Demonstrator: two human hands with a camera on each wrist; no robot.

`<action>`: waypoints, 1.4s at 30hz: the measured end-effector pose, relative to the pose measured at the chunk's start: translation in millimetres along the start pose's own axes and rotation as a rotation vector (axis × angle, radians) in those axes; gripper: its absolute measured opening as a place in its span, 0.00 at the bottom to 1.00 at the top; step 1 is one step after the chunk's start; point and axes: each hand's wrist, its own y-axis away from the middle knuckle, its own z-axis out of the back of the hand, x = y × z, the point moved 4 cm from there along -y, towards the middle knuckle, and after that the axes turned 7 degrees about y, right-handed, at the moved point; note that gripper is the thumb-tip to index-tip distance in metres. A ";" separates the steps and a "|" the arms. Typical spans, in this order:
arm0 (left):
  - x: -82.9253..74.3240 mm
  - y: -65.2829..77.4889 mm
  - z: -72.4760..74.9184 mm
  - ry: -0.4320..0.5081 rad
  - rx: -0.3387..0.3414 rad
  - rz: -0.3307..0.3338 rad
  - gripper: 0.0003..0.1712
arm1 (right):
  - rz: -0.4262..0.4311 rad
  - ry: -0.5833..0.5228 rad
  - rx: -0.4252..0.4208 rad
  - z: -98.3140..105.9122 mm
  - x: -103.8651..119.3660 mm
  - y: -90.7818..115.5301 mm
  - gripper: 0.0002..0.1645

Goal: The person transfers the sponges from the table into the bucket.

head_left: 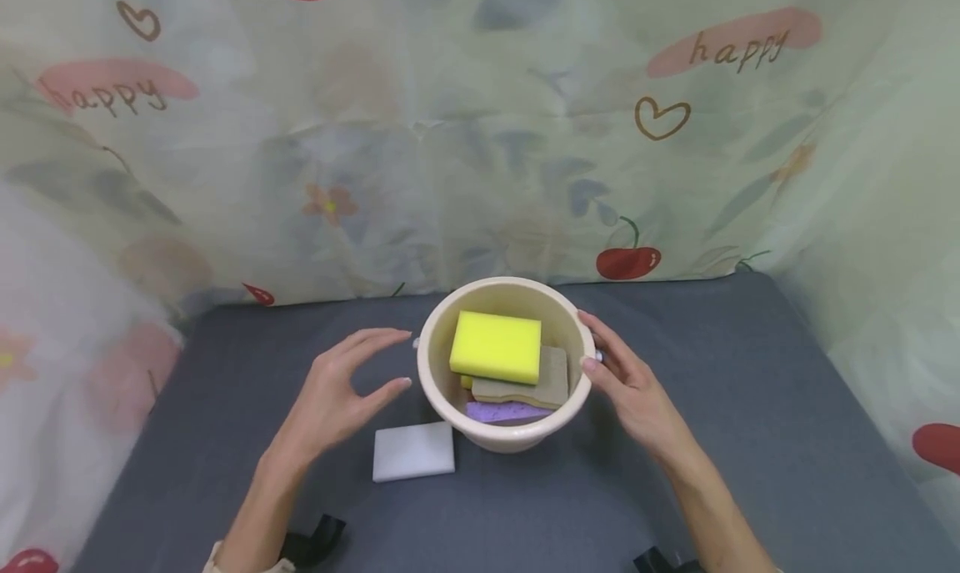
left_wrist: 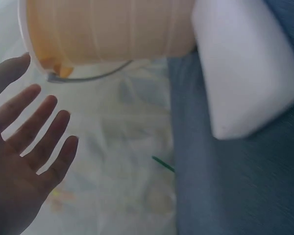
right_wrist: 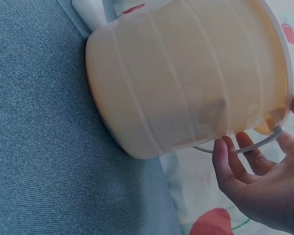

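A cream bucket [head_left: 506,436] stands on the grey cloth, with its wire handle [right_wrist: 255,146] hanging down behind. Inside it lie a yellow sponge [head_left: 495,344] on top, a grey-brown sponge [head_left: 553,373] below and a purple sponge [head_left: 506,412] lower down. My right hand [head_left: 630,389] holds the bucket's right side, thumb at the rim and curled fingers on the outer wall by the handle. To the left, my left hand [head_left: 337,389] is spread beside the rim, holding nothing, its fingertips just short of the bucket. A white sponge [head_left: 414,452] lies at the bucket's front left.
The dark grey cloth [head_left: 750,406] covers the table. Behind it and at both sides hang pale printed curtains [head_left: 450,164] with cherries, hearts and lettering; the back curtain comes down close behind the bucket.
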 end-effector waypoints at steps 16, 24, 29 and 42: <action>28.7 42.7 -9.1 -0.016 0.092 0.168 0.39 | 0.003 -0.002 -0.003 -1.6 -2.4 0.9 0.34; 42.0 55.7 -17.7 0.016 0.189 0.251 0.41 | 0.002 0.007 -0.008 -1.1 -1.8 1.0 0.34; 46.9 60.0 -25.1 0.045 0.248 0.280 0.41 | -0.005 0.017 -0.010 -0.9 -1.5 1.1 0.34; 55.1 66.4 -40.4 0.049 0.388 0.354 0.39 | -0.025 0.020 -0.011 -0.8 -2.4 0.5 0.34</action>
